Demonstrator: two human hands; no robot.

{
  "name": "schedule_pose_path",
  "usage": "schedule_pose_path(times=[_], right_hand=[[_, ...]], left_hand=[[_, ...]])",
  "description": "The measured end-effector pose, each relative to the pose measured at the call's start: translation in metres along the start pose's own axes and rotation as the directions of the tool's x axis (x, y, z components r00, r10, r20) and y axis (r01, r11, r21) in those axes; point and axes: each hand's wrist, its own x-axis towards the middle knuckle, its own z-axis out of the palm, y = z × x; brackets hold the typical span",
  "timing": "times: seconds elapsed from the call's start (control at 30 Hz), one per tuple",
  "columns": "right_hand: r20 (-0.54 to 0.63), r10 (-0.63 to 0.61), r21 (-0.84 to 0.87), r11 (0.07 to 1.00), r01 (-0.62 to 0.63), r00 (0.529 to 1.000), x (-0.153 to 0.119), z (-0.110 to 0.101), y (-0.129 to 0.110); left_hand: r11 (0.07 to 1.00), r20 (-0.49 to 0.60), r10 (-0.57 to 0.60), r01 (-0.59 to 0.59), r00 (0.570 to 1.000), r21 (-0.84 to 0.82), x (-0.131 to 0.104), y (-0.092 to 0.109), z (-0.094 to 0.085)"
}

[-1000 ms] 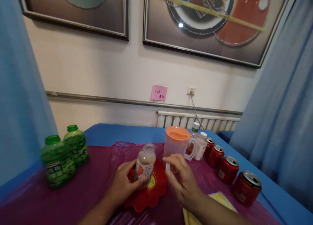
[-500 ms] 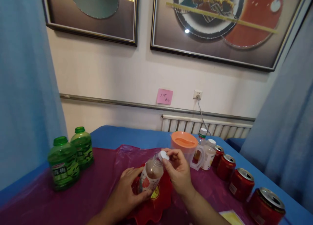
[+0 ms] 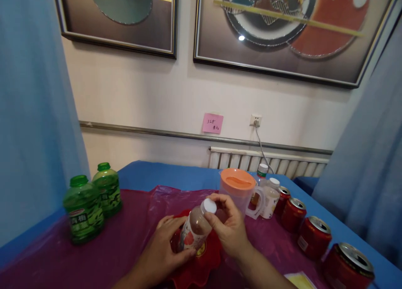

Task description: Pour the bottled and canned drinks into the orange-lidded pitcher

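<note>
A clear bottle (image 3: pixel 195 228) with a printed fruit label leans to the right over a red scalloped dish (image 3: pixel 209 259). My left hand (image 3: pixel 166 247) is wrapped round its lower body. The fingers of my right hand (image 3: pixel 228 224) grip the white cap (image 3: pixel 209 205), which sits on the bottle's neck. Just behind my right hand stands a clear pitcher (image 3: pixel 236 193) with an orange lid.
Two green bottles (image 3: pixel 83 213) (image 3: pixel 107 188) stand at the left on the purple sheet (image 3: pixel 125 230). Right of the pitcher are a white-capped bottle (image 3: pixel 270 199), another bottle (image 3: pixel 261 176) and several red cans (image 3: pixel 314 239). A yellow-and-white item (image 3: pixel 300 280) lies at the front right.
The bottle's cap has shifted slightly down and now faces more toward me. My right-hand fingers have moved a little around the cap. The view has shifted slightly.
</note>
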Motion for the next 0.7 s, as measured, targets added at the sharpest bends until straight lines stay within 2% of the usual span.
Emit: schedule_pose_path(times=[0.27,0.37,0.6,0.7], right_hand=[[-0.041,-0.041,-0.150,0.988,0.034,0.998,0.000,-0.001,0.003],[-0.023,-0.029,-0.120,0.992,0.026,0.999,-0.003,-0.002,-0.002],[0.089,-0.050,-0.011,0.999,0.051,0.995,-0.006,-0.004,-0.011],[0.045,-0.017,-0.029,0.999,0.018,0.999,-0.006,0.000,-0.006]], left_hand=[[1.000,0.076,0.025,-0.026,0.997,0.006,0.002,0.010,-0.006],[1.000,0.068,0.020,-0.021,0.997,0.001,0.003,0.011,-0.007],[1.000,-0.009,-0.013,0.013,1.000,0.007,0.001,-0.001,0.000],[1.000,-0.001,-0.013,0.013,1.000,0.015,0.001,0.002,-0.001]])
